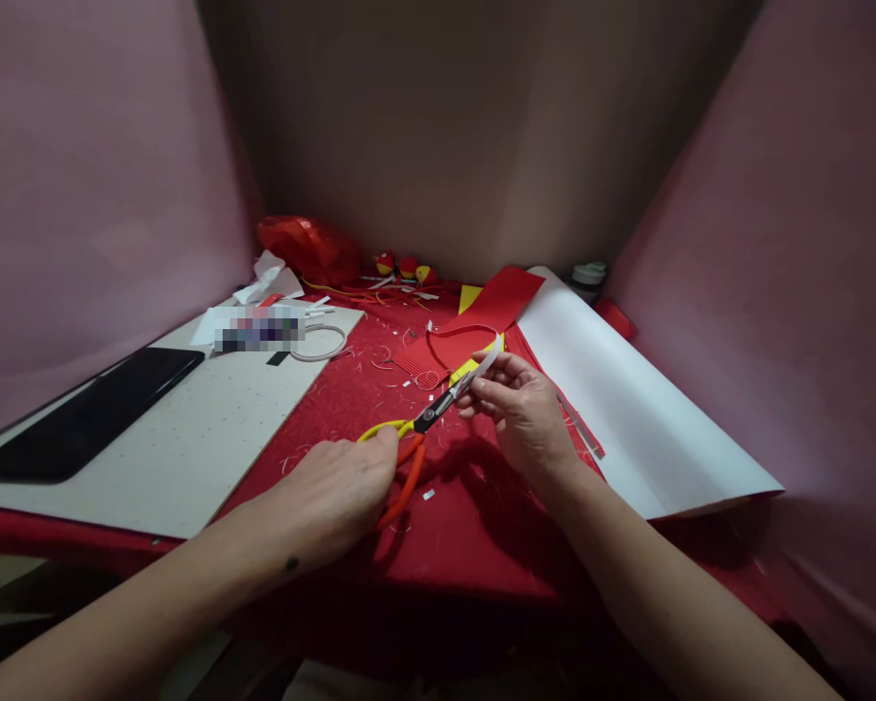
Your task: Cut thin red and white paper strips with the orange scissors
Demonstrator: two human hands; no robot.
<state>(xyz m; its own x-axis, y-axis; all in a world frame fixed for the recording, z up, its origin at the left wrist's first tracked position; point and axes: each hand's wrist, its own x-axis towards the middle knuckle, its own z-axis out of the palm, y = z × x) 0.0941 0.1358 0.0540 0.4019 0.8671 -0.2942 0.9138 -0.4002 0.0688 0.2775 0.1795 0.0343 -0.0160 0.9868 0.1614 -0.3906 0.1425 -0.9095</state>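
My left hand (343, 487) is closed round the scissors (429, 416), which have one yellow and one orange handle loop. Their blades point up and right, reaching the fingertips of my right hand (522, 409). Between thumb and fingers, my right hand pinches a thin white strip (490, 357) that lies at the blade tips. Whether the blades are fully closed on the strip is too small to tell. A thin red strip curves just behind the fingers. Red paper (500, 297) and some yellow paper (470, 296) lie beyond on the red cloth (474, 545).
A pale board (153, 458) on the left bears a black phone-like slab (91, 414) and a white ring (342, 343). White sheets (628, 409) lie at right. Behind are a red bag (310, 248), small red-yellow figures (407, 268) and a lidded jar (588, 277). Paper scraps are scattered about.
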